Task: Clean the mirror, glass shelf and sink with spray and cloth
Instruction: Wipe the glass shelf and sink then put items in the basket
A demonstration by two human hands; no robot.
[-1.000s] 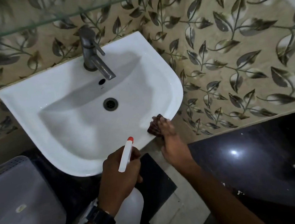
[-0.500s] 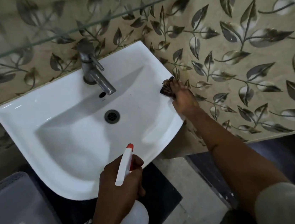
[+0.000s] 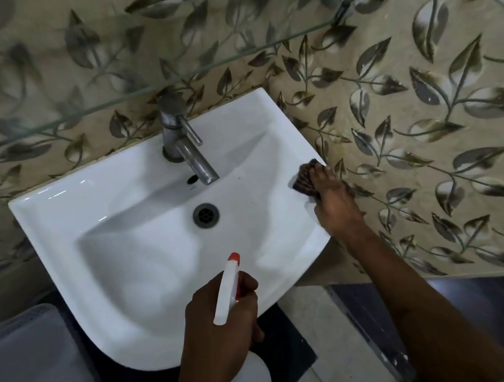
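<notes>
The mirror does not show in this view, and the glass shelf (image 3: 143, 91) is hard to make out: only its greenish front edge reads clearly, running as a slanted line across the leaf-patterned wall (image 3: 406, 86) above the tap (image 3: 182, 139), while its left end is cut off by the frame. The spray bottle (image 3: 228, 292) is mostly hidden behind the left hand (image 3: 217, 328), with just its white head, red tip and part of the pale body below the wrist visible. A translucent bin (image 3: 35, 373) at lower left is blurred and cut off. The left hand is wrapped closed around the bottle's neck, holding it over the front rim of the white sink (image 3: 117, 239). The right hand (image 3: 334, 203) is closed on a dark brown cloth (image 3: 305, 179) and presses it against the sink's right rim, close to the wall. The two hands are well apart.
</notes>
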